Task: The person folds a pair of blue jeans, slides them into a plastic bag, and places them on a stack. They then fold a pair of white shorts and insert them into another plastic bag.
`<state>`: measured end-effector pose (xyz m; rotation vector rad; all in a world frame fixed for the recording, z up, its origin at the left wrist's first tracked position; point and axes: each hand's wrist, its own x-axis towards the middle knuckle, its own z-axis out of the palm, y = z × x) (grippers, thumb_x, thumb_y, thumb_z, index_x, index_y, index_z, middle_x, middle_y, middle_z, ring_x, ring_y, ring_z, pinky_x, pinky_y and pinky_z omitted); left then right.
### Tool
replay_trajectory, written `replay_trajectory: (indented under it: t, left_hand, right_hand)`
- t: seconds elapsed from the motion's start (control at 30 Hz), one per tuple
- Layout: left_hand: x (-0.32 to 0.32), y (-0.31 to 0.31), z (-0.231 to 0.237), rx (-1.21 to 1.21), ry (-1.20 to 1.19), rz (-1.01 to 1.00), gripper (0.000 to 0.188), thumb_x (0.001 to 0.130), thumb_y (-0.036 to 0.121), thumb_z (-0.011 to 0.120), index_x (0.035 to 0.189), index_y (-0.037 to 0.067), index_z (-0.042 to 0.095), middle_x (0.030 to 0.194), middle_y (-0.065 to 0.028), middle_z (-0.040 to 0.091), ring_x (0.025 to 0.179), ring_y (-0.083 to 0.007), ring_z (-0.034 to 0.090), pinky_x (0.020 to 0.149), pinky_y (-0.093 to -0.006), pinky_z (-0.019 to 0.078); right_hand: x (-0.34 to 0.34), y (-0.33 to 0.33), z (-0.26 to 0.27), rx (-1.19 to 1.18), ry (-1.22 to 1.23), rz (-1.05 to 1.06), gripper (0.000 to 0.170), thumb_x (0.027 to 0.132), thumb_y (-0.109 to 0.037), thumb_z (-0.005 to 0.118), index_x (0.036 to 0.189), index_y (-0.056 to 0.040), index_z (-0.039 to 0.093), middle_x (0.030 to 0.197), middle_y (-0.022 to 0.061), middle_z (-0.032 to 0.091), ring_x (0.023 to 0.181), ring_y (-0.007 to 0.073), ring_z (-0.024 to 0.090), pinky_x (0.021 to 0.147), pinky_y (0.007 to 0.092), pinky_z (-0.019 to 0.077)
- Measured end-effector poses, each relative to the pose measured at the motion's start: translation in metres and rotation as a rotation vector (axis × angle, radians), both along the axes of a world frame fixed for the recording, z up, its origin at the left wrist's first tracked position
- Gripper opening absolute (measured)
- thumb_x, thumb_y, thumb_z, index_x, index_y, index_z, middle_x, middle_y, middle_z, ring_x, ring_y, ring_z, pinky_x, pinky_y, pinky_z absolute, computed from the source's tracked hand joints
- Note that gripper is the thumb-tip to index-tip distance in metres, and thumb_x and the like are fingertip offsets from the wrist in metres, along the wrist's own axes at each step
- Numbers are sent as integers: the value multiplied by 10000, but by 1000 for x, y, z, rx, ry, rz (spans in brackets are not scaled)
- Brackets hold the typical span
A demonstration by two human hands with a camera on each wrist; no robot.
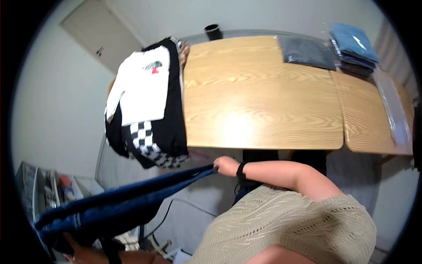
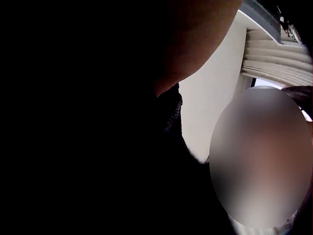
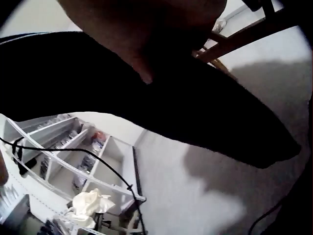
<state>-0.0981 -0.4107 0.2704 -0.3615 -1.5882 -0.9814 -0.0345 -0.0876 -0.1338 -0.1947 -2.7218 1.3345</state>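
A dark blue garment [image 1: 132,193] hangs stretched between the two hands, left of the body and below table height. Its narrow end is pinched by the right hand [image 1: 226,166] near the table's front edge. At the wide end, the left hand [image 1: 81,253] is partly under the cloth at the lower left, fingers curled round its edge. In the right wrist view the right hand [image 3: 156,29] grips the cloth [image 3: 161,107], which looks nearly black. Dark cloth fills much of the left wrist view, with part of the left hand [image 2: 200,39] above it.
A wooden table [image 1: 259,101] stands ahead. White, black and checkered clothes [image 1: 147,88] lie stacked on its left. Bagged garments [image 1: 307,52] and a bagged pile [image 1: 354,44] lie at the back right. A shelf unit [image 3: 115,161] and a black cable [image 3: 98,159] are at the lower left.
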Motion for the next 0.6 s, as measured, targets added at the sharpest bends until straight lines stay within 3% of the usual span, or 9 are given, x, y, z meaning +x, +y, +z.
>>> replay_trajectory:
  t: [0.03,0.1,0.13,0.17,0.27,0.33,0.43,0.5,0.6]
  left_hand:
    - [-2,-4,3,16,3,35,615,776,356,764,1177,-55,543,951,-204,658,717,-304,601,672,-443,514]
    - [-43,-67,1,45,176,210,497,787,276,771,1035,-112,584,976,-236,640,739,-271,596,678,-427,520]
    - [-20,-30,11,86,198,-35,499,778,272,778,1008,-126,585,957,-227,638,740,-264,591,675,-427,521]
    - [-9,-10,16,137,228,-114,506,774,272,778,1018,-125,583,936,-215,640,746,-264,589,674,-424,522]
    - [-40,-42,17,157,199,-16,502,772,270,772,1043,-109,586,989,-218,636,780,-256,593,694,-410,520]
    - [-60,-44,12,258,182,-258,370,796,245,731,998,-40,610,926,-182,648,743,-281,606,664,-399,508]
    - [-82,-19,-11,311,-19,-444,419,816,254,717,1080,-44,586,1002,-186,637,820,-290,617,732,-408,518]
    - [-94,10,-31,324,-206,-577,454,829,260,708,1134,-47,571,1053,-188,629,870,-296,625,777,-414,526]
    - [-125,57,-65,339,-487,-815,509,849,269,694,1216,-51,547,1129,-192,618,947,-304,636,845,-423,537]
  right_hand:
    - [5,-2,17,-20,-19,-22,120,706,-107,656,797,-39,696,858,163,651,820,360,614,734,433,492]
    - [14,-4,32,-47,87,-17,126,715,-119,685,809,-36,701,860,152,656,815,337,615,743,405,490]
    - [27,1,56,-126,152,-15,125,723,-114,691,818,-32,696,855,141,651,814,320,615,742,385,486]
    - [41,6,82,-204,216,-9,125,731,-110,697,826,-28,692,849,131,645,813,303,614,741,365,483]
    - [94,39,163,-301,266,-6,149,745,-115,709,854,-22,667,840,119,630,805,255,607,724,327,468]
    - [139,65,211,-321,314,-47,150,742,-112,713,847,-23,654,829,109,633,801,226,607,712,319,462]
    - [216,93,276,-261,304,-217,120,756,-88,719,831,-41,640,784,47,610,765,147,580,692,279,445]
    - [264,94,305,-219,347,-444,122,756,-72,726,828,-52,630,777,21,595,752,125,564,688,260,434]
    - [323,94,338,15,373,-625,142,738,-70,736,825,-69,624,782,-3,571,737,99,537,677,230,410]
